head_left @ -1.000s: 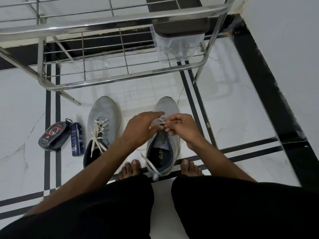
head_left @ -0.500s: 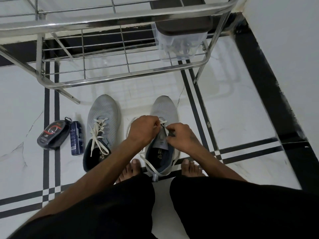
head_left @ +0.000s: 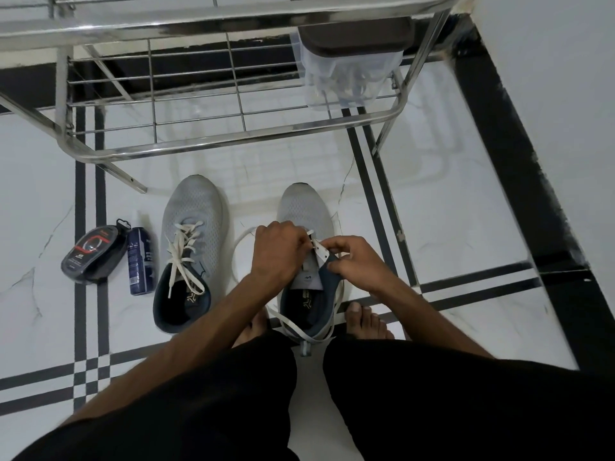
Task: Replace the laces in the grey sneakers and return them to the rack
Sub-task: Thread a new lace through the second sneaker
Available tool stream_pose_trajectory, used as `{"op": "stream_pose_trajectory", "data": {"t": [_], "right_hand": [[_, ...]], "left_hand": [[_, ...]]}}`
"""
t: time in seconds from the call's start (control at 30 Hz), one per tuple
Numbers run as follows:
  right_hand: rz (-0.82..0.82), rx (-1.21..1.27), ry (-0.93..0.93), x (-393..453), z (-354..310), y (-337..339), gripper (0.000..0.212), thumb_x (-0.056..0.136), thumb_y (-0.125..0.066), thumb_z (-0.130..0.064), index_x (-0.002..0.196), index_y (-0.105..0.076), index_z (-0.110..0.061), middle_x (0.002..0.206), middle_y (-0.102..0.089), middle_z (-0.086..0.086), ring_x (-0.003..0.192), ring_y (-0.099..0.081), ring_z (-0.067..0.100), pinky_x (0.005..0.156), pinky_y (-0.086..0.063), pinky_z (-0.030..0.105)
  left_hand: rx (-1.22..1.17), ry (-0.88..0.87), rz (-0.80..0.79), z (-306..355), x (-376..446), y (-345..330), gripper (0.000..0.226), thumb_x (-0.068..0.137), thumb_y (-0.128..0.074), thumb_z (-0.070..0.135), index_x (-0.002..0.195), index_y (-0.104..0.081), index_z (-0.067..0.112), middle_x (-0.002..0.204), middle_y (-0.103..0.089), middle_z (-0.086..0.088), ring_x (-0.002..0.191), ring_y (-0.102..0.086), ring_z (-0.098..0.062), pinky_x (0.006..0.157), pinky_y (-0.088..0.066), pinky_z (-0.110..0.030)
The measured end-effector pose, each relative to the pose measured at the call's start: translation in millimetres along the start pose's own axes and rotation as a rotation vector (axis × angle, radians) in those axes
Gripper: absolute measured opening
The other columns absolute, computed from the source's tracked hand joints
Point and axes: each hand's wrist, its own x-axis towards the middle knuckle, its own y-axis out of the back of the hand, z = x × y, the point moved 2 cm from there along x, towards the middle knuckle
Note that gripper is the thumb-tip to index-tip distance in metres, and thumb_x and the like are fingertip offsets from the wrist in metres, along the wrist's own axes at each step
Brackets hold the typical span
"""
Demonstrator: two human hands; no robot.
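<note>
White marble floor [head_left: 449, 227] w/ black inlay stripes fills the view; steel rack [head_left: 233, 141] spans 10 to 1 o'clock, its lower wire shelf just above the floor; a clear plastic box [head_left: 342, 78] w/ dark lid sits on that shelf at approx 1 o'clock; black-clad legs [head_left: 432, 410] take up the whole 6 o'clock edge, bare toes showing just in front of them.

Two grey sneakers stand side by side on the floor, toes toward the rack; left sneaker [head_left: 191, 247] at approx 9 o'clock of centre, laced w/ a cream lace, ends lying loose over the tongue and opening; right sneaker [head_left: 304, 207] near centre, between the feet, partly laced; its white lace [head_left: 238, 247] loops out over the floor at the shoe's 9 o'clock side, and more of it trails round the heel at 6 o'clock.

Left hand [head_left: 278, 254] is curled tight over the right sneaker's eyelet area, fingers pinching the lace; right hand [head_left: 357, 261] at the shoe's 3 o'clock side, fingertips closed narrow on the collar edge and lace by the tongue; hands nearly touching.

Far at 9 o'clock: a dark blue can [head_left: 141, 261] lying on the floor just beside the left sneaker; touching it on the outer side, a black shoe-polish pack [head_left: 93, 254] w/ red marking.
</note>
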Motion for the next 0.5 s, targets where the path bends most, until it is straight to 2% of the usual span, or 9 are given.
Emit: {"op": "stream_pose_trajectory", "data": {"t": [0.1,0.17,0.23,0.33,0.43,0.5], "right_hand": [[0.006,0.017,-0.011,0,2,-1,0.044,0.08,-0.062,0.007,0.116,-0.073,-0.016,0.1,-0.071,-0.008,0.097,-0.066,0.013,0.077,-0.056,0.027],[0.012,0.02,-0.008,0,3,-3,0.039,0.085,-0.064,0.002,0.118,-0.072,-0.015,0.105,-0.071,-0.004,0.099,-0.066,0.012,0.073,-0.056,0.025],[0.028,0.081,-0.045,0,2,-4,0.022,0.095,-0.06,-0.013,0.114,-0.072,-0.01,0.105,-0.071,0.006,0.095,-0.068,0.016,0.067,-0.057,0.024],[0.04,0.255,-0.106,1,4,-5,0.025,0.103,-0.052,-0.021,0.107,-0.073,-0.006,0.094,-0.072,0.014,0.083,-0.071,0.022,0.07,-0.061,0.032],[0.119,0.077,0.001,7,2,-8,0.013,0.095,-0.066,-0.017,0.097,-0.072,-0.006,0.084,-0.072,0.007,0.071,-0.07,0.016,0.06,-0.058,0.026],[0.161,-0.176,0.087,11,-3,-12,0.007,0.093,-0.068,-0.017,0.091,-0.071,-0.011,0.084,-0.072,0.002,0.068,-0.068,0.014,0.061,-0.053,0.024]], "left_hand": [[-0.08,0.009,0.026,-1,-1,-2,0.013,0.091,-0.063,0.029,0.091,-0.076,0.026,0.089,-0.069,0.001,0.088,-0.061,-0.024,0.077,-0.033,-0.036],[-0.07,0.015,0.049,0,-3,-3,0.014,0.091,-0.062,0.028,0.091,-0.076,0.026,0.087,-0.07,0.002,0.085,-0.062,-0.023,0.076,-0.031,-0.035],[-0.074,0.032,0.054,0,-4,-4,0.015,0.092,-0.062,0.03,0.091,-0.076,0.027,0.086,-0.071,0.003,0.084,-0.062,-0.022,0.076,-0.031,-0.035],[-0.153,0.06,0.071,0,-7,-8,0.014,0.09,-0.064,0.033,0.089,-0.078,0.03,0.086,-0.074,0.006,0.083,-0.065,-0.019,0.079,-0.042,-0.038],[-0.192,0.058,0.122,-1,-13,-6,0.011,0.086,-0.069,0.037,0.093,-0.076,0.031,0.089,-0.075,0.007,0.087,-0.067,-0.02,0.081,-0.046,-0.041],[-0.137,0.075,0.191,-3,-20,0,0.032,0.081,-0.074,0.045,0.108,-0.069,0.029,0.106,-0.07,0.005,0.101,-0.06,-0.021,0.084,-0.044,-0.038]]}}
